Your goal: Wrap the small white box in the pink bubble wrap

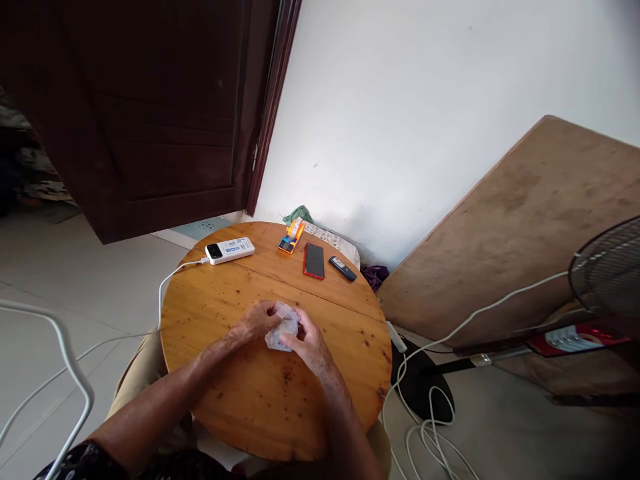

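Above the middle of the round table, a crumpled, translucent whitish plastic packet (284,331) is held between my two hands. My right hand (314,345) grips its right side, the thumb in front and the fingers behind. At the packet's upper left, my left hand (257,320) has its fingers curled closed against the plastic, and the fingertips are partly hidden. What the packet contains, if anything, I cannot make out.
On the wooden table (210,307) lie a white power bank (231,250) with a cable, an orange tape dispenser (291,237), a red-edged phone (314,260) and a small dark handset (343,269). A fan (607,273), loose cables and a leaning board (520,220) stand right; a dark door (165,120) left.
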Action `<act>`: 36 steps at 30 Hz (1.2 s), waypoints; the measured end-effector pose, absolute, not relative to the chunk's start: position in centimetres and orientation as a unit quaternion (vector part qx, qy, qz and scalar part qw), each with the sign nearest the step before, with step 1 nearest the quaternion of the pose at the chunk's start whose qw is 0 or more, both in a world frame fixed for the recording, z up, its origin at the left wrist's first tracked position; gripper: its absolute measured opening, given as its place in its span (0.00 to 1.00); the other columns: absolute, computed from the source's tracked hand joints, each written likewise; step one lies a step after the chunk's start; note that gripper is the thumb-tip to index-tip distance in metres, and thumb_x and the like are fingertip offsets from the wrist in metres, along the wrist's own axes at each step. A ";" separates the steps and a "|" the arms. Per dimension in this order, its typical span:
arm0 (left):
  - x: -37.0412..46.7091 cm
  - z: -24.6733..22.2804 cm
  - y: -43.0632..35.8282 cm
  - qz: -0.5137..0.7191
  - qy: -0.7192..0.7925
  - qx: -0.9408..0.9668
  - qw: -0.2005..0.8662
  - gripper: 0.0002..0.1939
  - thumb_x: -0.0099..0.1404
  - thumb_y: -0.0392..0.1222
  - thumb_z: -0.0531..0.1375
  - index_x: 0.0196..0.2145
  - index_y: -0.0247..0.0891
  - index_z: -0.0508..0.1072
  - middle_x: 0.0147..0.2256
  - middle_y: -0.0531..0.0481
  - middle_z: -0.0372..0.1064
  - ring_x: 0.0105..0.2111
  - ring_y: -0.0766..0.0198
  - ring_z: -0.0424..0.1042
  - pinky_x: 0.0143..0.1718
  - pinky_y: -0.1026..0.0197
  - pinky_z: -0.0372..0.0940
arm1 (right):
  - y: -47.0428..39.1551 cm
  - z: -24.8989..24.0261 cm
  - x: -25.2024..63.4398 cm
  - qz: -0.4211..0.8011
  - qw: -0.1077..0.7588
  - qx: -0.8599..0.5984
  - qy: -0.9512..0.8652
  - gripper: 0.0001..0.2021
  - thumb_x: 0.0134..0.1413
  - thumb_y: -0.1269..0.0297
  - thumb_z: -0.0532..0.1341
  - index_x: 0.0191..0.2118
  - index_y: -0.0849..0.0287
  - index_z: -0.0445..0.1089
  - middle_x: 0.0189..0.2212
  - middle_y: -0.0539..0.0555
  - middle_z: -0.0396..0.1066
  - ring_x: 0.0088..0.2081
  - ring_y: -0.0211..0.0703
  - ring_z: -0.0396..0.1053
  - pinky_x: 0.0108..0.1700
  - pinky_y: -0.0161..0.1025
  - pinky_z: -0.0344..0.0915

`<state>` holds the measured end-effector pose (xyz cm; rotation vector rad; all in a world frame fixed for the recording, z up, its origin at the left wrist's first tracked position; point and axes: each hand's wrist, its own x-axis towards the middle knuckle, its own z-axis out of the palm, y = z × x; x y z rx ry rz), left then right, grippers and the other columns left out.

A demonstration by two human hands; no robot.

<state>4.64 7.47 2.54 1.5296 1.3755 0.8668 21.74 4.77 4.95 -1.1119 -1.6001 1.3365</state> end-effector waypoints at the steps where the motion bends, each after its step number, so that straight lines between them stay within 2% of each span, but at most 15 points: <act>1: 4.5 2.7 7.3 0.351 0.554 0.614 0.439 0.14 0.56 0.46 0.57 0.31 0.32 0.76 0.24 0.51 0.70 0.25 0.64 0.66 0.26 0.64 0.58 | 4.6 4.8 21.7 0.536 0.381 -0.429 -0.619 0.29 0.44 0.61 0.69 0.55 0.53 0.66 0.47 0.54 0.74 0.45 0.49 0.72 0.45 0.42 0.70; 4: 3.8 3.7 6.5 0.359 0.525 0.622 0.456 0.17 0.58 0.49 0.58 0.36 0.33 0.77 0.31 0.48 0.74 0.31 0.60 0.71 0.31 0.62 0.63 | 4.6 4.3 21.5 0.551 0.402 -0.440 -0.584 0.28 0.46 0.60 0.68 0.56 0.53 0.65 0.50 0.55 0.73 0.47 0.49 0.72 0.47 0.43 0.70; 8: 2.8 4.3 5.7 0.375 0.405 0.586 0.594 0.25 0.57 0.48 0.62 0.51 0.36 0.72 0.45 0.45 0.75 0.43 0.54 0.73 0.42 0.58 0.66 | 5.2 3.6 20.9 0.555 0.422 -0.486 -0.527 0.27 0.49 0.54 0.66 0.54 0.56 0.66 0.44 0.56 0.75 0.40 0.47 0.74 0.40 0.41 0.71; 12: 2.9 3.1 5.8 0.398 0.386 0.525 0.646 0.40 0.51 0.46 0.67 0.59 0.35 0.61 0.46 0.42 0.71 0.42 0.56 0.71 0.43 0.56 0.66 | 5.4 3.4 21.0 0.522 0.401 -0.521 -0.543 0.28 0.50 0.50 0.65 0.55 0.56 0.66 0.42 0.56 0.76 0.41 0.49 0.75 0.41 0.42 0.71; 14: 3.2 2.4 5.8 0.413 0.380 0.505 0.656 0.44 0.50 0.46 0.68 0.61 0.35 0.57 0.46 0.42 0.69 0.43 0.57 0.70 0.44 0.56 0.66 | 5.6 3.6 21.3 0.486 0.405 -0.539 -0.556 0.28 0.50 0.48 0.65 0.53 0.57 0.68 0.44 0.57 0.76 0.44 0.51 0.74 0.44 0.43 0.70; 17: 3.4 2.1 5.7 0.424 0.365 0.500 0.662 0.45 0.50 0.45 0.67 0.62 0.37 0.55 0.48 0.43 0.68 0.45 0.57 0.69 0.46 0.55 0.65 | 6.3 4.3 21.8 0.457 0.422 -0.543 -0.565 0.25 0.50 0.46 0.64 0.49 0.58 0.71 0.43 0.57 0.76 0.45 0.51 0.73 0.47 0.44 0.68; 21: 3.6 2.4 5.3 0.429 0.382 0.517 0.635 0.43 0.52 0.45 0.66 0.63 0.37 0.55 0.48 0.43 0.67 0.44 0.57 0.68 0.44 0.56 0.65 | 7.8 4.8 21.8 0.489 0.433 -0.522 -0.548 0.22 0.46 0.49 0.67 0.45 0.57 0.72 0.35 0.54 0.77 0.39 0.48 0.74 0.42 0.41 0.68; 24: 3.7 2.6 4.8 0.431 0.415 0.534 0.598 0.42 0.54 0.44 0.64 0.64 0.37 0.55 0.45 0.45 0.68 0.40 0.59 0.68 0.39 0.58 0.64 | 8.5 4.3 21.0 0.509 0.472 -0.510 -0.509 0.22 0.43 0.53 0.68 0.44 0.58 0.72 0.30 0.51 0.75 0.33 0.45 0.73 0.39 0.40 0.68; 28: 3.9 2.9 3.9 0.428 0.463 0.560 0.538 0.41 0.57 0.44 0.62 0.65 0.37 0.53 0.41 0.48 0.69 0.33 0.63 0.66 0.35 0.61 0.62 | 8.2 3.5 20.1 0.495 0.518 -0.493 -0.493 0.17 0.44 0.56 0.67 0.41 0.57 0.72 0.31 0.51 0.76 0.33 0.43 0.73 0.40 0.40 0.69; 33: 4.1 3.0 3.7 0.451 0.434 0.575 0.526 0.42 0.60 0.44 0.62 0.67 0.38 0.49 0.49 0.43 0.68 0.44 0.58 0.69 0.46 0.57 0.64 | 7.7 3.2 20.2 0.477 0.536 -0.475 -0.510 0.13 0.47 0.58 0.66 0.39 0.56 0.72 0.33 0.51 0.76 0.34 0.42 0.73 0.41 0.40 0.70; 36: 4.2 2.7 4.0 0.454 0.414 0.571 0.544 0.41 0.62 0.44 0.61 0.68 0.38 0.47 0.50 0.42 0.67 0.45 0.58 0.69 0.48 0.56 0.64 | 7.6 3.5 20.4 0.456 0.528 -0.474 -0.537 0.11 0.50 0.61 0.65 0.40 0.56 0.72 0.32 0.51 0.76 0.33 0.41 0.73 0.39 0.40 0.70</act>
